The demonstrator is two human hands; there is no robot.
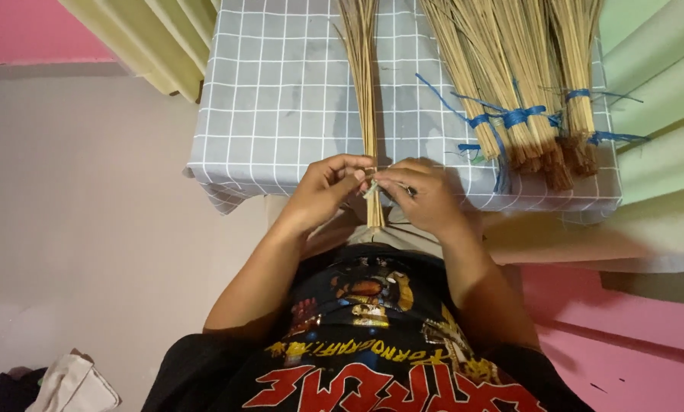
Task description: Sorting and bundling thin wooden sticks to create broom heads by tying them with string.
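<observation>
3 blue-tied straw-coloured stick bundles (536, 91) sit done (roughly); left hand (323, 191) and right hand (422, 194) pinch the loose thin stick bundle (362, 69), untied.

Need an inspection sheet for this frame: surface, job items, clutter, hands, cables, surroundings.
Surface: table under a grey grid-pattern cloth.
Job's things: loose stick bundle lying on the cloth, butt end past the near edge; pale tie strip at that end.
Clutter: tied stick bundles with blue ties, at right.
Grippers: left hand and right hand, fingers pinching the strip.
Cables: nothing seen.
Surroundings: pink wall, pale floor, white cloth at lower left.
</observation>
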